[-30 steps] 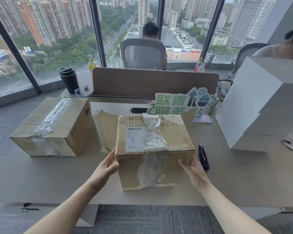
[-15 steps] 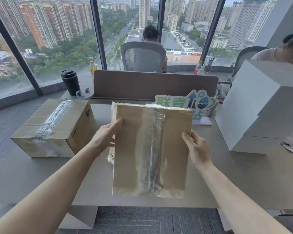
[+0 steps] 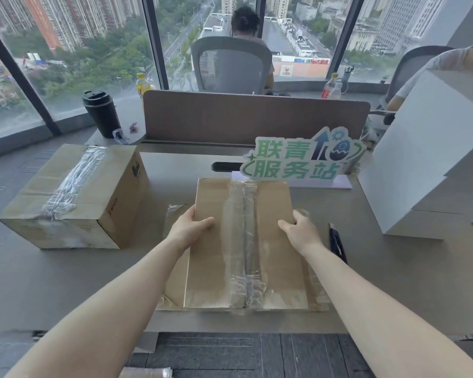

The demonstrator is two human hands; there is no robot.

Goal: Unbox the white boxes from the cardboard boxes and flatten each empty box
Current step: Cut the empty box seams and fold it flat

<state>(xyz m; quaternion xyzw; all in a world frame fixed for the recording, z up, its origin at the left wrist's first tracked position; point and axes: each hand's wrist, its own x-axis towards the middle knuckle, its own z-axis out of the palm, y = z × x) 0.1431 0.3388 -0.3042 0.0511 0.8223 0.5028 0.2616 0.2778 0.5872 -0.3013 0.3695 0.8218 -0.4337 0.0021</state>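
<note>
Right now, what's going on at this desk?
A person is flattening an emptied cardboard box on the desk. The left hand and right hand hold its two side edges, thumbs on top, and it lies nearly flat with the taped seam facing up. To its left stands a sealed cardboard box, tape intact, not yet opened. White boxes are stacked on the right, and a dark utility knife lies beside the right hand.

My grey-brown desk [image 3: 66,290] carried a sealed taped cardboard box [image 3: 74,195] at left, a flattened cardboard box [image 3: 224,255] in the middle, stacked white boxes [image 3: 426,170] at right, a dark utility knife [image 3: 337,242] and a green-lettered sign [image 3: 301,159].
</note>
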